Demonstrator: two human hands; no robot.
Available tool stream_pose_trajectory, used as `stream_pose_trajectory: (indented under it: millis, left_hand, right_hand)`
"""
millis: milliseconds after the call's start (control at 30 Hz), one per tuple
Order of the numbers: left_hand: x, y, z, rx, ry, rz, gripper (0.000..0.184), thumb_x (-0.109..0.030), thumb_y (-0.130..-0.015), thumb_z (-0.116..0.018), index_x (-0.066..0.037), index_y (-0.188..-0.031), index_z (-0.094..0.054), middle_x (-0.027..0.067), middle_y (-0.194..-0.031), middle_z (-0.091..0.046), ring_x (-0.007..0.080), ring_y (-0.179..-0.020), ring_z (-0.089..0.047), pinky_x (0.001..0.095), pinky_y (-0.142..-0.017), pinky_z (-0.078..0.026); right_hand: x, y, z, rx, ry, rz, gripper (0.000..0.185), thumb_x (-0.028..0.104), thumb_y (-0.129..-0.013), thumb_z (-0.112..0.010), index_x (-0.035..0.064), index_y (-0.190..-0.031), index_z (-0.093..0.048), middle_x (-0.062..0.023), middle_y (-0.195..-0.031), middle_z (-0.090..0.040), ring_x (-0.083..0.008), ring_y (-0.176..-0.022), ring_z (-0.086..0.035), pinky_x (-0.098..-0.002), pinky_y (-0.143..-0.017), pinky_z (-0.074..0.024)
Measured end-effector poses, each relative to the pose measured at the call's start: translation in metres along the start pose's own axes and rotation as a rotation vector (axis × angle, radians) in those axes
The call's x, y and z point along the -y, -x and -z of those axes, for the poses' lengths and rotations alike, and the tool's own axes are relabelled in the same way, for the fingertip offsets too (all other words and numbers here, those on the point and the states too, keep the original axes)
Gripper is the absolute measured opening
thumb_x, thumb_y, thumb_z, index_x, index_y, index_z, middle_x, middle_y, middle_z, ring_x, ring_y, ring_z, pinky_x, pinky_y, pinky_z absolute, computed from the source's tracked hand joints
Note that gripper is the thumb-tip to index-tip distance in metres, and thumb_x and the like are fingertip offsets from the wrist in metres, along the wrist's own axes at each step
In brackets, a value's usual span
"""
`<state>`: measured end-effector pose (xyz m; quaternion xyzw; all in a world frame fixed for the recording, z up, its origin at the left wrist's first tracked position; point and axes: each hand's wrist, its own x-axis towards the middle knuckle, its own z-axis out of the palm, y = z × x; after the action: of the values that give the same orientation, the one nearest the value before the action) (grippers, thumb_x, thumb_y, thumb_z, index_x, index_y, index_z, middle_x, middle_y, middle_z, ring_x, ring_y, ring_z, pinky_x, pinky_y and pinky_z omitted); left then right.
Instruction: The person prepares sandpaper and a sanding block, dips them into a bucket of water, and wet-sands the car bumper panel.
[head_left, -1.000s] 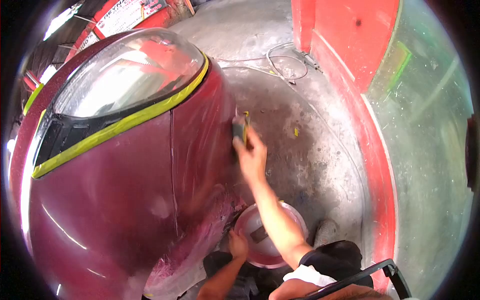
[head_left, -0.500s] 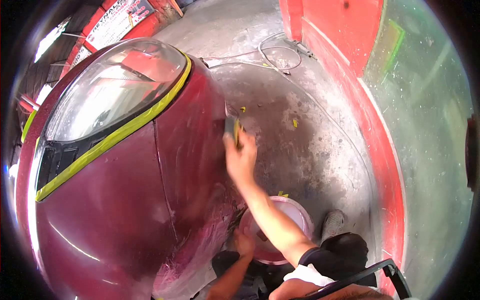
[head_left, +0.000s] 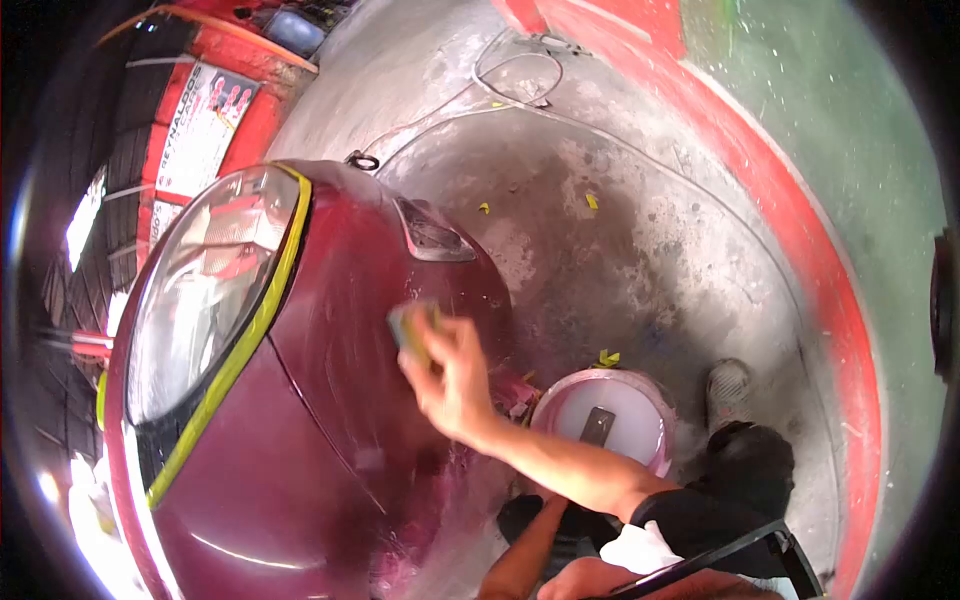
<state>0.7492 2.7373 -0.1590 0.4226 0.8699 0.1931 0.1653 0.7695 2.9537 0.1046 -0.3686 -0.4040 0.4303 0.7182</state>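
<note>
My right hand (head_left: 452, 385) is closed around a small grey-and-yellow sanding block (head_left: 408, 335), blurred by motion. It holds the block against the curved maroon car body (head_left: 340, 320), below a recessed opening (head_left: 435, 238) in the panel. Beneath my right forearm, my left forearm (head_left: 530, 550) reaches forward; the left hand's fingers are hidden behind the right arm. Close by stands a round, pink-rimmed bucket (head_left: 665, 405) of milky liquid, with a dark rectangular piece (head_left: 597, 426) in it.
Yellow-green masking tape (head_left: 230, 375) edges the car's glass (head_left: 215, 280). A hose (head_left: 640, 150) loops over the stained concrete floor (head_left: 660, 250), where tape scraps lie. On the right runs a red-bordered wall (head_left: 810, 210). My shoe (head_left: 728, 390) is beside the bucket.
The view has swung, and more of the car's end and its recess now show. My right hand has moved from the panel's outer edge inward onto its surface, still gripping the sanding block.
</note>
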Motion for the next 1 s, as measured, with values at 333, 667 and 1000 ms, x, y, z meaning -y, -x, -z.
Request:
stream_pose_trajectory:
  millis: [333, 667, 1000]
  left_hand:
    - [0.002, 0.004, 0.007, 0.011, -0.016, -0.009, 0.048, -0.027, -0.097, -0.054, 0.007, -0.131, -0.048, 0.0332, -0.121, -0.057, 0.0492, -0.111, -0.058, 0.0529, -0.091, -0.049]
    - [0.007, 0.008, 0.006, 0.018, -0.025, -0.011, 0.049, -0.028, -0.097, -0.053, 0.006, -0.132, -0.047, 0.0334, -0.122, -0.057, 0.0491, -0.111, -0.058, 0.0533, -0.091, -0.049]
    - [0.009, 0.01, 0.006, 0.018, -0.029, 0.004, 0.05, -0.028, -0.097, -0.053, 0.006, -0.132, -0.046, 0.0335, -0.123, -0.056, 0.0491, -0.112, -0.057, 0.0536, -0.091, -0.049]
  right_hand:
    - [0.006, -0.005, 0.004, -0.042, 0.037, -0.018, 0.044, 0.01, -0.087, -0.071, 0.0076, -0.129, -0.062, -0.018, -0.115, -0.056, -0.0321, -0.107, -0.053, -0.0431, -0.089, -0.0456]
    - [-0.003, 0.0, 0.004, -0.043, 0.117, -0.021, 0.045, 0.005, -0.084, -0.071, 0.004, -0.128, -0.063, -0.0152, -0.111, -0.055, -0.0255, -0.101, -0.056, -0.0366, -0.088, -0.0481]
    - [-0.016, -0.003, 0.0, -0.072, 0.095, 0.046, 0.055, 0.009, -0.084, -0.072, 0.0092, -0.136, -0.057, -0.0181, -0.108, -0.056, -0.0336, -0.103, -0.055, -0.0444, -0.086, -0.0468]
